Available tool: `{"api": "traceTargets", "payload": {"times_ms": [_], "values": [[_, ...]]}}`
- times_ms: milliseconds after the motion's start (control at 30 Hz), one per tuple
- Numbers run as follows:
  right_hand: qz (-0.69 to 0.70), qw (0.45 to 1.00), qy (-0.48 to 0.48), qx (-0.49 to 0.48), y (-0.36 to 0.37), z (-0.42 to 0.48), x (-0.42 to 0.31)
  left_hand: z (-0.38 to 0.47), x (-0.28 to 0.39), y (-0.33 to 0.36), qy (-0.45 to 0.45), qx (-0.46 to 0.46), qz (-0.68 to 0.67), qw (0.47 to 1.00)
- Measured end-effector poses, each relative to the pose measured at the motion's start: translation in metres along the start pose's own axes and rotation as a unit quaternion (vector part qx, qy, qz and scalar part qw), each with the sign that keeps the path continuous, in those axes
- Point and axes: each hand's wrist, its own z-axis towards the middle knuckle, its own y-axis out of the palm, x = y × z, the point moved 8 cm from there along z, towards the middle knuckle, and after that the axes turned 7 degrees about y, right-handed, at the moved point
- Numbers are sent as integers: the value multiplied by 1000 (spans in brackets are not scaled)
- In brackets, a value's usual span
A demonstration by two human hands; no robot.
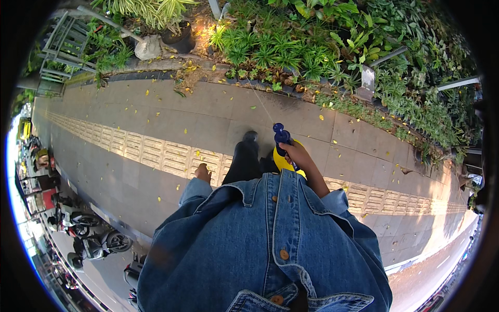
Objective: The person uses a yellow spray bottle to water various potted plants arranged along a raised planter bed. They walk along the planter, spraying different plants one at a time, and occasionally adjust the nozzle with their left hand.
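My right hand (295, 154) is closed round the dark blue head of a yellow pump sprayer (284, 160). From its nozzle a thin stream of liquid runs towards the low green plants (269, 52) of the bed. To the left of my legs hangs my left hand (203, 172), nearest to the ribbed paving; its fingers look curled, and whether anything is in them cannot be told. A dark shoe (250, 136) is planted on the grey paving ahead of my body.
Ribbed yellowish tactile paving (152, 151) crosses the footpath. A low kerb (202, 64) edges the bed, with a concrete block (148, 47) and a black plant pot (178, 39). Parked motorcycles (103, 243) stand at lower left by the road. A metal railing (64, 50) is at upper left.
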Motion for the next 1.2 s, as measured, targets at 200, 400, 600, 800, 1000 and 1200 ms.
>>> {"api": "traceTargets", "payload": {"times_ms": [200, 400, 600, 800, 1000, 1200], "values": [[-18, 1000, 0, 11, 0, -1, -1, -22, 20, 12, 86, -51, 80, 992], [-42, 999, 2, 23, -1, -6, -1, -41, 9, 16, -77, 15, -91, 993], [-46, 998, 24, 36, 0, -10, -1, -61, 33, 36, -61, -4, -77, 995], [-46, 998, 16, 39, 0, -11, -4, -65, 44, 47, -26, 16, -38, 999], [-60, 998, 16, 18, 3, -6, -8, -70, 49, 46, -14, 7, -42, 999], [-58, 998, 3, 6, 6, -5, -12, -73, 43, 35, -60, 59, -53, 995]]}}
